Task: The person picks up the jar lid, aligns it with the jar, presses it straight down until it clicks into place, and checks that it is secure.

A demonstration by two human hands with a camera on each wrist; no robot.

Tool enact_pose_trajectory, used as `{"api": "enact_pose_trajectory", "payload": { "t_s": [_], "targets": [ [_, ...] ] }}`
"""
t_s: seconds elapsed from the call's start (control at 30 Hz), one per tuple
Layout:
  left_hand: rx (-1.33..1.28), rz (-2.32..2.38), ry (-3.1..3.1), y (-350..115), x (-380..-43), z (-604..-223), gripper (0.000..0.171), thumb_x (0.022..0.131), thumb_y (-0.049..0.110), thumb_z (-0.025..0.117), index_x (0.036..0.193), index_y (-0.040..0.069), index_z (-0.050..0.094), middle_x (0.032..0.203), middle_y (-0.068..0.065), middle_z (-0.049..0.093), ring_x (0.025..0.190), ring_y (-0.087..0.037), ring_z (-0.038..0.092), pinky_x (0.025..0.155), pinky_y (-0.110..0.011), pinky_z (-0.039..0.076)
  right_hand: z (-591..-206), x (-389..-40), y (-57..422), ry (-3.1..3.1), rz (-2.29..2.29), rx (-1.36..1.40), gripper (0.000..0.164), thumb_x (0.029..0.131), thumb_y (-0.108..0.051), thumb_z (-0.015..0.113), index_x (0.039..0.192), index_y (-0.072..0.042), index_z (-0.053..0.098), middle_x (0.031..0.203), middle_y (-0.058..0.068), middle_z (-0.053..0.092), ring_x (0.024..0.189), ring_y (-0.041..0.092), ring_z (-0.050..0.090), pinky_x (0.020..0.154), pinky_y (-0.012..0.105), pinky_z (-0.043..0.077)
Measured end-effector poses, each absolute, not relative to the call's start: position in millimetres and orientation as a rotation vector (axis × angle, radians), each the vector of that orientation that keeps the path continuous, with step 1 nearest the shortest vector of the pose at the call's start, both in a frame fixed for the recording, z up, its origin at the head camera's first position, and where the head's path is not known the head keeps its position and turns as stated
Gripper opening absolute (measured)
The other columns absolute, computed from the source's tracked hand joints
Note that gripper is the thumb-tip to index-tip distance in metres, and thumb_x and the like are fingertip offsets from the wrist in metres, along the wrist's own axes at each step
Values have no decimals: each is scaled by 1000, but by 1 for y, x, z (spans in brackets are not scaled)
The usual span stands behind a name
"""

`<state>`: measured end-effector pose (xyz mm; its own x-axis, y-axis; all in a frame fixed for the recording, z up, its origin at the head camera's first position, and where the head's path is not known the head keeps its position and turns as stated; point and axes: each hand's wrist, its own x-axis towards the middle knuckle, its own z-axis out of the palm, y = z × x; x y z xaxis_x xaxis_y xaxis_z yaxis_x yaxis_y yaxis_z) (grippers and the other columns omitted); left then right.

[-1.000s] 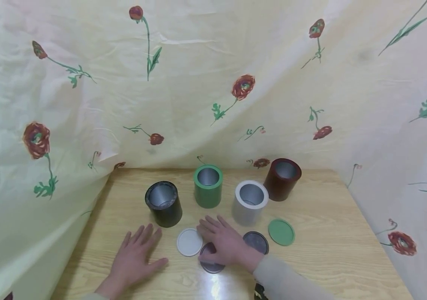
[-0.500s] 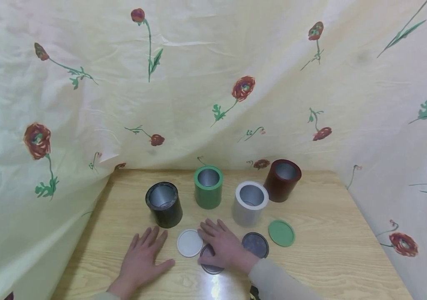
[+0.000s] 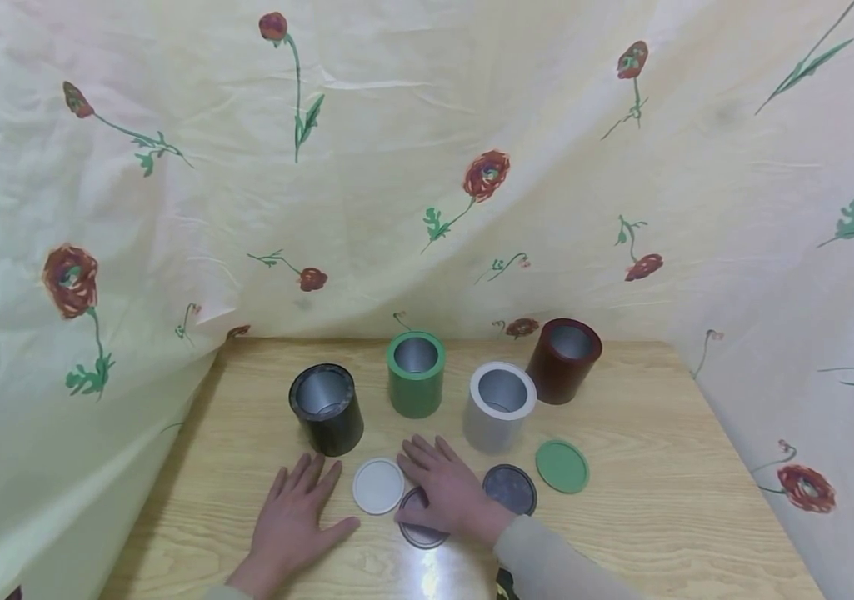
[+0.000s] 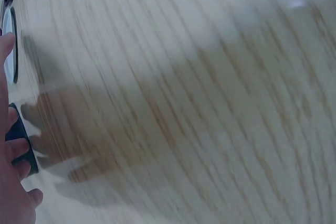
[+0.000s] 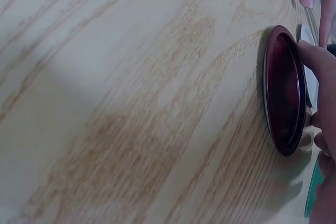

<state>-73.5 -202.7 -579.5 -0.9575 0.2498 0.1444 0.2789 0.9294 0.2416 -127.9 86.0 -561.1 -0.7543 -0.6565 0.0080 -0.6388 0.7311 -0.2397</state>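
My left hand (image 3: 292, 521) lies low over the table with fingers spread, its fingertips near the base of a black cylindrical cup (image 3: 332, 429). Nothing shows in its grasp. My right hand (image 3: 445, 496) stretches over a dark red round lid (image 3: 422, 538) and hides part of it. In the right wrist view the thumb overlaps the rim of this lid (image 5: 284, 95), which lies flat on the wood. Just left of the right hand's fingers is a white lid (image 3: 378, 486). A black lid (image 3: 509, 487) sits right of that hand, with a green lid (image 3: 561, 466) beyond it.
Behind the lids stand a green cup (image 3: 416, 396), a white cup (image 3: 492, 427) and a dark red cup (image 3: 556, 377), all upright with open tops. The wooden table (image 3: 666, 500) is bounded by a flowered cloth (image 3: 367, 208) at the back and sides.
My left hand has slid right and slightly forward, coming closer to the black cup. The right hand stays nearly in place over the dark red lid. Cups and lids have not moved.
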Motion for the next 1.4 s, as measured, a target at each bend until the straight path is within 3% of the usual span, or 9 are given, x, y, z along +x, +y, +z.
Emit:
{"api": "enact_pose_trajectory", "payload": {
  "t_s": [0.2,0.43,0.97,1.4],
  "targets": [
    [-407,-423,-2961,-196,-72,-580,87,89,77,66,153,17,62,157,-21,55,150,-44,45,122,-67,33,-564,-128,86,2880,-388,-1125,87,95,-70,66,154,-6,58,165,15,47,155,35,41,127,58,30],
    [-397,-419,-2950,-193,-69,-582,88,88,77,67,152,16,62,158,-20,54,150,-44,44,122,-67,33,-564,-128,82,2853,-364,-1082,88,93,-73,65,155,-10,57,168,10,44,158,30,36,131,55,23],
    [-399,-417,-2931,-189,-66,-583,84,86,75,71,147,16,67,155,-19,57,149,-43,47,120,-67,36,-566,-123,74,2858,-347,-1138,83,94,-72,65,151,-12,62,166,9,46,158,30,37,130,54,25],
    [-386,-403,-2942,-191,-65,-584,83,87,77,70,145,17,69,154,-17,59,148,-41,49,119,-66,38,-564,-124,71,2901,-354,-1200,82,92,-70,69,149,-10,63,162,12,52,154,34,43,127,56,31]
  ]
}}
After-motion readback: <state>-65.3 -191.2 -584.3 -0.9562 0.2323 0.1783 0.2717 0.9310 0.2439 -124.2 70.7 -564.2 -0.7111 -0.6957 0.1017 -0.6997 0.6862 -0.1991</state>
